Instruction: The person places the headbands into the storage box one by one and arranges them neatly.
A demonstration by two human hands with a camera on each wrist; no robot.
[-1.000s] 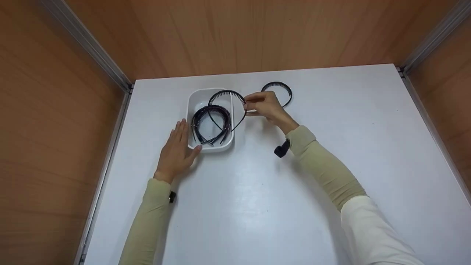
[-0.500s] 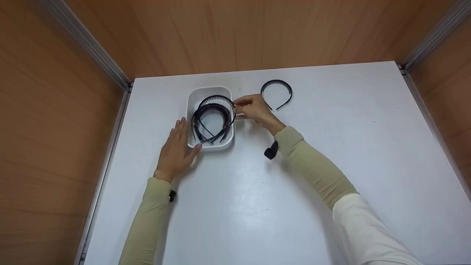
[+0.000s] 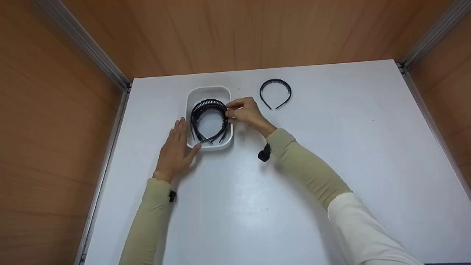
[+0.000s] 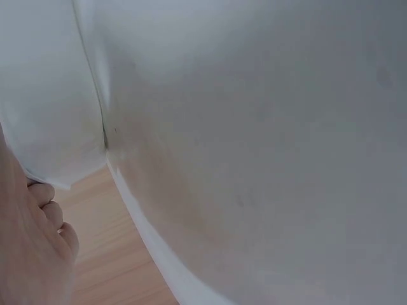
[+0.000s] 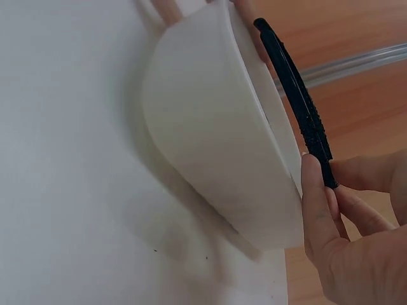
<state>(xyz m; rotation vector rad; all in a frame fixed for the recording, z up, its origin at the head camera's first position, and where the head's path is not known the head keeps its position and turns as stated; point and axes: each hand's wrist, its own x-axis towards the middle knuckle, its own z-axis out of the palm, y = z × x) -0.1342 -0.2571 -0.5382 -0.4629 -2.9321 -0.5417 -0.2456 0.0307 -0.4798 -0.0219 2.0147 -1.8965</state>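
Note:
Several dark toothed headbands (image 3: 194, 127) lie stacked in a white plastic tub (image 3: 208, 89), their tips crossing near its front. My right hand (image 3: 247, 112) pinches one more black headband (image 5: 296, 95) by its side between thumb and fingers, above the tub's right rim in the right wrist view. From the head it overlaps the stack, so its lower ends are hard to make out. My left hand (image 3: 173, 152) rests flat against the tub's left side, fingers straight, thumb at the front corner. In the left wrist view that hand (image 4: 35, 235) shows only at the edge.
A single black headband (image 3: 290, 92) lies on the white table (image 3: 312, 110) to the right of the tub, near the back. Wooden panels (image 3: 235, 33) stand behind the table and along both sides.
My right hand has moved left and slightly down, bringing its headband from beside the tub to over the stack. The left hand has stayed in place.

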